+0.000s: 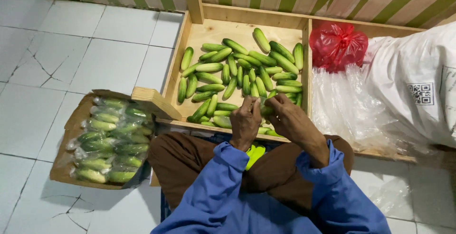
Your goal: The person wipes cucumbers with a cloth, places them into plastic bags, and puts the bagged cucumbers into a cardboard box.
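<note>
Both hands meet over the near edge of a wooden crate (190,34) full of loose green cucumbers (237,68). My left hand (245,120) and my right hand (285,115) pinch a small clear plastic bag with cucumbers in it (263,107) between them. The bag is largely hidden by the fingers. Blue sleeves cover both forearms and brown trousers show on my lap.
A cardboard box (71,120) with several clear bags of cucumbers stands on the white tiled floor at my left. Right of the crate lie a stack of clear plastic bags (342,106), a red plastic bag (337,44) and a large white sack (418,82).
</note>
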